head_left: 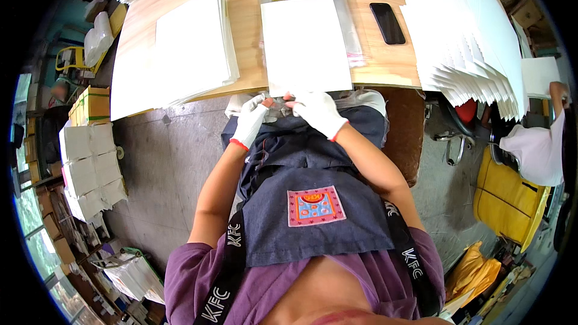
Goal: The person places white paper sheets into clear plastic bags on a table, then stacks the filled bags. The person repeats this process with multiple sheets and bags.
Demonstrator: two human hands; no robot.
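White sheet [307, 45], lengthwise outward (slightly leftward)

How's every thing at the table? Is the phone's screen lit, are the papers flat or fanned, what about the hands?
Phone: flat, screen dark
Plastic sleeves: stacked, partly covered
White sheet: flat, over sleeves
Left paper stack: piled flat
Right paper stack: fanned out
Left hand: gloved, grip unclear
Right hand: gloved, grip unclear

purple short-sleeved top [189, 274], dark blue apron [367, 219] with pink-bordered patch [316, 206], black white-lettered straps [233, 256], hands [319, 114] in white red-cuffed gloves [248, 123]
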